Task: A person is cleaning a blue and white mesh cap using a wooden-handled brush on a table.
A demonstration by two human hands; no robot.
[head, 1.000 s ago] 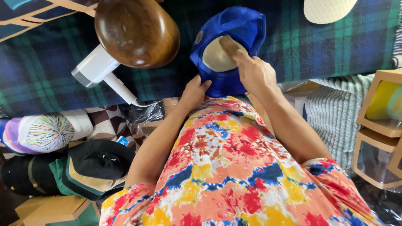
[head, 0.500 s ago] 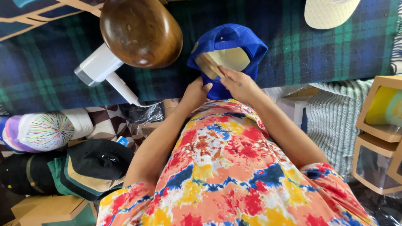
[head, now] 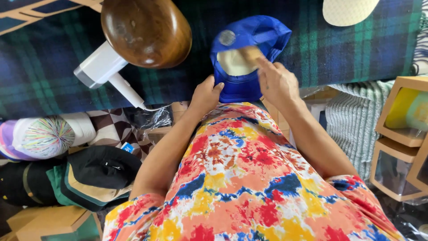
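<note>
My left hand [head: 206, 94] gripped the near edge of the blue cap [head: 244, 58], thumb and fingers pinched shut on the fabric. The cap lay on the plaid blanket [head: 312, 49] over the table, right at its near edge, with the opening turned up toward me so the cream lining [head: 234, 62] showed. My right hand [head: 277, 82] reached into that opening with its fingers [head: 263, 64] stretched forward and pressed against a tan piece [head: 249, 52] at the cap's inner rim; whether I had truly closed on that piece or only pushed on it, I could not tell, since it was blurred. Left of the cap stood a brown wooden block [head: 145, 31], dome-shaped, touching a white steamer [head: 104, 71] whose handle slanted toward me. A cream cap [head: 350, 10] sat at the far right of the blanket. Below the table, at my left, dark caps [head: 96, 172] lay piled.
</note>
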